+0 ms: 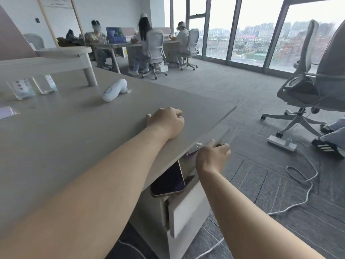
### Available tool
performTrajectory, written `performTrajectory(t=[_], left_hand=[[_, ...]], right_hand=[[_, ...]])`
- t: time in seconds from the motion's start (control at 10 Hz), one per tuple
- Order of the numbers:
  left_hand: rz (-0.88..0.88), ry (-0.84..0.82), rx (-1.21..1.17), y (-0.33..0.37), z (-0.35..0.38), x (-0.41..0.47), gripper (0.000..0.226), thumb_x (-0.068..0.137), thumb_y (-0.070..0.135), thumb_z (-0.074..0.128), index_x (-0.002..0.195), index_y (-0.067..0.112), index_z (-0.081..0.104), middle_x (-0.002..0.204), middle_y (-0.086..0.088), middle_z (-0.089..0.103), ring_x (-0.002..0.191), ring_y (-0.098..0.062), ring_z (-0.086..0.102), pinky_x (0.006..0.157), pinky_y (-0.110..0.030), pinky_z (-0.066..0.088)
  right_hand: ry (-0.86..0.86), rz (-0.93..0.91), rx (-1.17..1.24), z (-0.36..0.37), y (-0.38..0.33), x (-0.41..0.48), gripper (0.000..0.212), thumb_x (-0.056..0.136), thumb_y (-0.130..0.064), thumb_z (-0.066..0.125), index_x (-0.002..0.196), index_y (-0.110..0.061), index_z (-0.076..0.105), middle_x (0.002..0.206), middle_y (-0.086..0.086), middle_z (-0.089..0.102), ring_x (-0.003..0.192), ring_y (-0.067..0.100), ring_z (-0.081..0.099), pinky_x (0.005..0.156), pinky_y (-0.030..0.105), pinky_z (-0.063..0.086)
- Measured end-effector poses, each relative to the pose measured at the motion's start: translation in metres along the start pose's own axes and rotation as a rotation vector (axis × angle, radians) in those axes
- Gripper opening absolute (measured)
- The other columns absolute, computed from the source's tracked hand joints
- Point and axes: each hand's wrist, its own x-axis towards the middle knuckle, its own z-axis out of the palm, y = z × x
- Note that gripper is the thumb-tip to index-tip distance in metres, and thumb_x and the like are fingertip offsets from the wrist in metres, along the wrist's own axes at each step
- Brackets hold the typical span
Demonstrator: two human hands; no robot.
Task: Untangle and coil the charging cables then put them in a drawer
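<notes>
no legible text, labels, brands or numbers

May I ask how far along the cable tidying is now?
Done: no cables show on the desk. In hand: the right hand grips the open drawer, which shows a phone, no coil visible. Left: shutting it; a white cable lies uncoiled on the floor.

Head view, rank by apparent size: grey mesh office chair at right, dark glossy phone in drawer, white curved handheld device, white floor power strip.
1. grey mesh office chair
2. dark glossy phone, though nearness inflates it
3. white curved handheld device and white floor power strip: alike, unranked
</notes>
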Motion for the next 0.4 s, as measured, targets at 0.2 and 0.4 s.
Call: performTrajectory(t=[0.2, 0.4], left_hand=[[-0.004, 0.016, -0.018, -0.001, 0.002, 0.003, 0.033, 0.091, 0.026, 0.041, 0.113, 0.031, 0.065, 0.122, 0.001, 0.063, 0.118, -0.026, 0.051, 0.109, -0.044, 0.027], [-0.018, 0.157, -0.590, -0.013, -0.021, -0.018, 0.032, 0.089, 0.011, 0.051, 0.104, 0.030, 0.071, 0.115, 0.007, 0.069, 0.102, -0.007, 0.062, 0.084, -0.016, 0.044]], right_hand=[[-0.012, 0.279, 0.157, 0.015, -0.010, 0.019, 0.049, 0.099, -0.036, 0.032, 0.135, -0.003, 0.032, 0.136, 0.022, 0.045, 0.121, 0.037, 0.047, 0.098, 0.040, 0.035], [-0.250, 0.055, 0.243, -0.029, -0.031, 0.028, 0.031, 0.088, -0.007, 0.049, 0.117, -0.002, 0.056, 0.091, 0.007, 0.060, 0.077, 0.014, 0.055, 0.064, 0.026, 0.042]])
